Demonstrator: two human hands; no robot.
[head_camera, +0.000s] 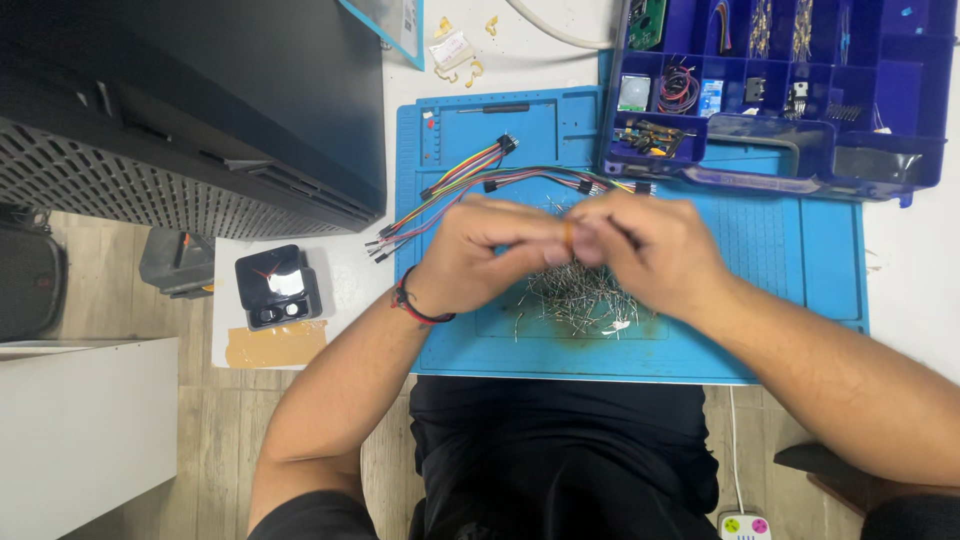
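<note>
My left hand and my right hand meet fingertip to fingertip above a blue work mat. Pinched between them is a small orange part, too small and blurred to identify. Which hand grips it is unclear. Right under my hands lies a heap of thin metal-legged components. A black and red band sits on my left wrist.
Multicoloured jumper wires lie at the mat's back left. A blue compartment box of small electronic parts stands at the back right. A small black open case sits left of the mat near the table edge. A large dark device fills the upper left.
</note>
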